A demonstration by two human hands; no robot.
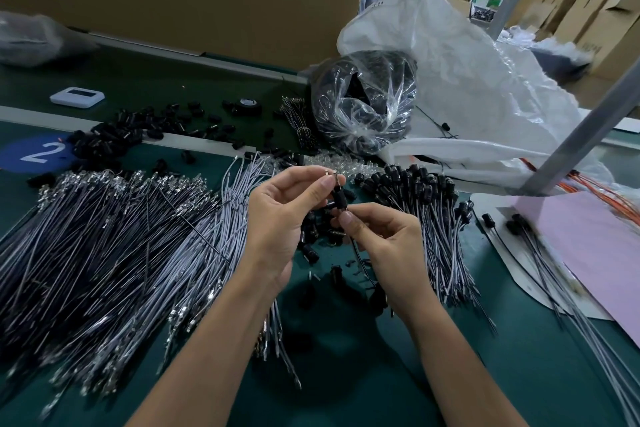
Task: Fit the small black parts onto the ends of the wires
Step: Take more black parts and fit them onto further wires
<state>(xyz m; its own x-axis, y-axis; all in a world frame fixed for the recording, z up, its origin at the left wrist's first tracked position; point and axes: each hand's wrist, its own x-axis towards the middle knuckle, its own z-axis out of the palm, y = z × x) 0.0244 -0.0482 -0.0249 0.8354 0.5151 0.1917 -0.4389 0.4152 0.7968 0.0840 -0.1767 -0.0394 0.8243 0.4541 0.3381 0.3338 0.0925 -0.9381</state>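
My left hand (280, 218) pinches the metal terminal ends of a wire above a small black part (338, 199), which sits between both hands over the green table. My right hand (377, 239) pinches the wire just under that part, and the wire hangs down past my right palm. A big heap of grey and black wires with metal terminals (114, 246) lies to the left. Finished wires with black parts on their ends (426, 215) are piled to the right. Loose black parts (322, 239) lie under my hands.
More loose black parts (138, 135) are scattered at the back left near a blue "2" mark (38, 152). A clear bag of black items (363, 100) and a large white sack (467, 80) stand behind. A grey metal post (581, 139) and a pink sheet (595, 253) are at the right.
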